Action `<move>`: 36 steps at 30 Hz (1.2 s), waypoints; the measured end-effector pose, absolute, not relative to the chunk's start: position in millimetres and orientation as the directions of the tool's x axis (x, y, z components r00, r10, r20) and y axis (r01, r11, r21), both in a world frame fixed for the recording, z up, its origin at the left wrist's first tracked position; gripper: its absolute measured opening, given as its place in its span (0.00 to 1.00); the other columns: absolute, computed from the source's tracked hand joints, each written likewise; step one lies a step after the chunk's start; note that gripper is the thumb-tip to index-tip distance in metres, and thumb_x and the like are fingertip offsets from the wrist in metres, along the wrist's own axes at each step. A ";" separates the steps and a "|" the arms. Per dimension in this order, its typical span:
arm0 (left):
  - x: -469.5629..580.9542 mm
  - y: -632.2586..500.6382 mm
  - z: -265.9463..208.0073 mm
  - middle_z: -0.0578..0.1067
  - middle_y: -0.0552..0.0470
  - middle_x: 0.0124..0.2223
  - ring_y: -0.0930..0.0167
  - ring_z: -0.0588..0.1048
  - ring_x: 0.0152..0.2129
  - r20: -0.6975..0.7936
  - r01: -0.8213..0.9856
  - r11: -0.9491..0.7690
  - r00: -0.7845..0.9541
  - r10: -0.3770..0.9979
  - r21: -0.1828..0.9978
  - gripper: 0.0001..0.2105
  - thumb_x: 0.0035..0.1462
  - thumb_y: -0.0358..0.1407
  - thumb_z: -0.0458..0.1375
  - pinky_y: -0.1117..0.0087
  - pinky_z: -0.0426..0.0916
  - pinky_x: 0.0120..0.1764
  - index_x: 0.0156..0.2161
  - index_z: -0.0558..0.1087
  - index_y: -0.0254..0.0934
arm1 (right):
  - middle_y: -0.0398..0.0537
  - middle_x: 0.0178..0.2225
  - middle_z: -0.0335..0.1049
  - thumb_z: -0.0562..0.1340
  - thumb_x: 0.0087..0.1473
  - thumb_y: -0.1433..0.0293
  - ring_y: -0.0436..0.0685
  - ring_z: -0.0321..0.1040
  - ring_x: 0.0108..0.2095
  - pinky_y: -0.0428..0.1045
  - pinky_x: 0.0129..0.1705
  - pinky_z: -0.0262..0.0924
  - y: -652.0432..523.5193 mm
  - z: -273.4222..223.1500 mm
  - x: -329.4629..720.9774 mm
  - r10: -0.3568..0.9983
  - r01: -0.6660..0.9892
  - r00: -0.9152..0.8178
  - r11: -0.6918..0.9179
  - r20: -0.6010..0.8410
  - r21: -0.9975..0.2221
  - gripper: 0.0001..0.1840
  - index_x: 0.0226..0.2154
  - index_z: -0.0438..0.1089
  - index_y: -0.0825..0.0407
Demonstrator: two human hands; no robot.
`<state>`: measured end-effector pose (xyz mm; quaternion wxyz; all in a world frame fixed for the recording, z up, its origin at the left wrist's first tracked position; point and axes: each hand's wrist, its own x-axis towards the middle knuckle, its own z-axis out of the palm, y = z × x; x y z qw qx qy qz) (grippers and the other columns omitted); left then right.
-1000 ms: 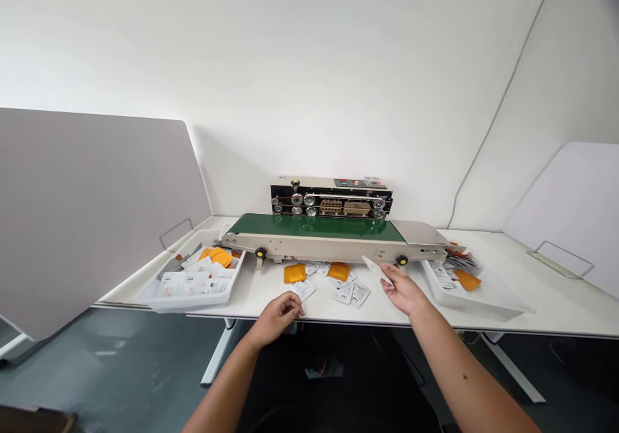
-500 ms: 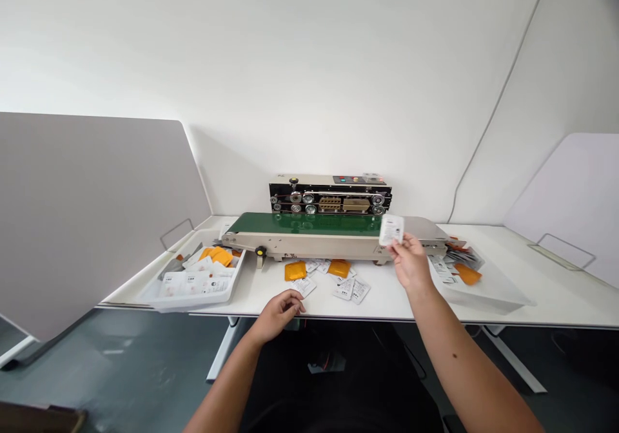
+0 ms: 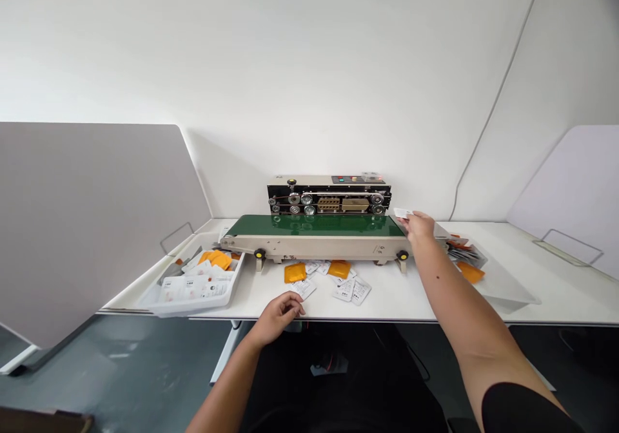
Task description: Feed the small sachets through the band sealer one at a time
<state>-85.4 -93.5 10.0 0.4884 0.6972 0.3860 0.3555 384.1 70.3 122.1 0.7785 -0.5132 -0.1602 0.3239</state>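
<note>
My right hand (image 3: 420, 225) pinches a white sachet (image 3: 402, 213) by its near edge, at the right end of the sealing machine's green conveyor belt (image 3: 314, 225). The sachet is seen tilted, its far edge toward the sealing head (image 3: 329, 198) with its rollers and brass-coloured blocks. My left hand (image 3: 280, 314) rests at the table's front edge, fingers loosely curled, with nothing visible in them. Just beyond its fingertips lies a printed white sachet (image 3: 304, 288). Two orange sachets (image 3: 294, 272) and several white sachets (image 3: 358, 290) lie in front of the machine.
On the left stands a white tray (image 3: 193, 305) heaped with white and orange sachets. A translucent bin (image 3: 505, 291) at the right holds more sachets, partly hidden by my right arm. Grey panels (image 3: 97, 227) flank the table on both sides.
My right hand has carried the white sachet away from me and slightly right, from in front of the belt up to its right end; the sachet has tipped flatter. My left hand has stayed put.
</note>
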 end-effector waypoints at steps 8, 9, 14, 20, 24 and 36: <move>-83.6 -94.0 11.6 0.79 0.48 0.36 0.67 0.76 0.35 0.121 0.178 -0.218 0.439 0.890 0.960 0.16 0.60 0.48 0.60 0.66 0.68 0.42 0.44 0.70 0.37 | 0.51 0.34 0.71 0.68 0.44 0.84 0.54 0.74 0.31 0.43 0.27 0.74 106.9 131.5 372.3 0.793 -0.380 0.600 0.170 -0.103 -0.909 0.13 0.33 0.69 0.58; -83.7 -94.2 11.9 0.79 0.48 0.36 0.67 0.76 0.35 0.123 0.176 -0.219 0.438 0.891 0.960 0.16 0.60 0.48 0.60 0.66 0.68 0.42 0.44 0.71 0.37 | 0.51 0.35 0.71 0.67 0.45 0.84 0.53 0.74 0.32 0.43 0.27 0.74 108.7 130.7 371.8 0.778 -0.370 0.622 0.186 -0.094 -0.910 0.14 0.36 0.70 0.58; -84.8 -95.0 13.1 0.79 0.48 0.36 0.67 0.76 0.35 0.126 0.179 -0.225 0.441 0.889 0.958 0.16 0.61 0.48 0.59 0.66 0.69 0.42 0.44 0.71 0.37 | 0.52 0.51 0.66 0.59 0.53 0.81 0.51 0.72 0.40 0.41 0.32 0.73 108.2 127.0 381.0 0.570 -0.241 0.821 0.313 -0.022 -0.919 0.26 0.55 0.63 0.55; -84.8 -93.1 13.1 0.79 0.48 0.36 0.67 0.76 0.35 0.118 0.173 -0.215 0.446 0.887 0.961 0.16 0.60 0.49 0.60 0.66 0.69 0.41 0.44 0.71 0.37 | 0.52 0.45 0.69 0.66 0.46 0.81 0.53 0.73 0.38 0.45 0.32 0.75 116.4 129.4 381.1 0.669 -0.275 0.739 0.188 -0.082 -0.943 0.18 0.42 0.70 0.56; -85.2 -93.5 11.4 0.79 0.48 0.37 0.67 0.76 0.35 0.121 0.175 -0.217 0.440 0.890 0.960 0.17 0.60 0.49 0.60 0.67 0.69 0.42 0.44 0.71 0.37 | 0.49 0.34 0.71 0.67 0.46 0.81 0.53 0.72 0.32 0.45 0.27 0.73 125.8 133.4 366.6 0.776 -0.269 0.623 0.099 -0.095 -0.958 0.10 0.34 0.70 0.55; -86.5 -91.9 10.2 0.79 0.48 0.37 0.67 0.76 0.36 0.122 0.167 -0.217 0.448 0.886 0.962 0.16 0.61 0.48 0.60 0.66 0.69 0.42 0.44 0.71 0.37 | 0.52 0.47 0.66 0.59 0.55 0.70 0.59 0.64 0.50 0.57 0.57 0.60 31.9 112.5 296.6 0.481 0.607 0.555 0.324 0.679 -0.725 0.17 0.48 0.71 0.49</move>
